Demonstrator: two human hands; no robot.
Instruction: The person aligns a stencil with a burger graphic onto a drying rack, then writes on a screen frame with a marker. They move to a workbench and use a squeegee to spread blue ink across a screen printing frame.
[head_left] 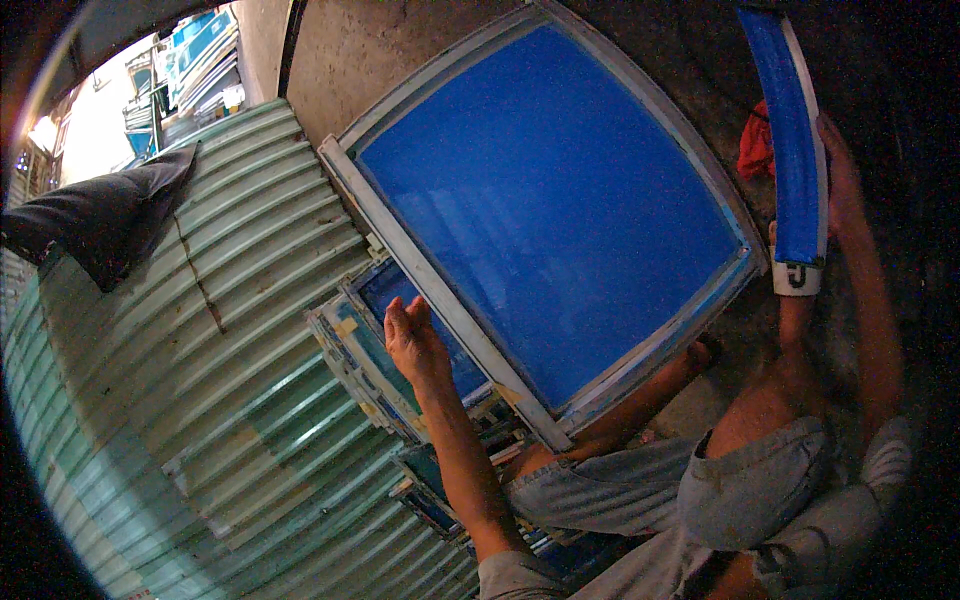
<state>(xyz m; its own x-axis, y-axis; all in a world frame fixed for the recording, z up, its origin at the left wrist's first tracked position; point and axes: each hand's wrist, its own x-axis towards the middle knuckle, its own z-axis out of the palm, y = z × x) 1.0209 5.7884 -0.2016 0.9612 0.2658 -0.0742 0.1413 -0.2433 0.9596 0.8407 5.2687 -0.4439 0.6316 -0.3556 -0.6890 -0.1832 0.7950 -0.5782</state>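
Note:
A large blue screen in a pale, worn frame [550, 210] leans in the middle, tilted, its lower corner near my left thigh. My left hand [412, 338] is raised beside the frame's left edge, in front of several stacked frames [362, 375]. Its fingers are bent and drawn together, and nothing shows in them. At the far right, my right hand [840, 170] grips the pale edge of a long, narrow blue panel [795, 150], held upright. The panel partly hides those fingers. Behind it shows something red [757, 145], too dark to name.
Corrugated metal sheeting [240, 330] fills the left side, with a dark cloth [105, 220] draped over its top. More frames [200, 65] are piled outside at the upper left. A white piece with a dark mark [797, 279] is below the narrow panel, above my ankle.

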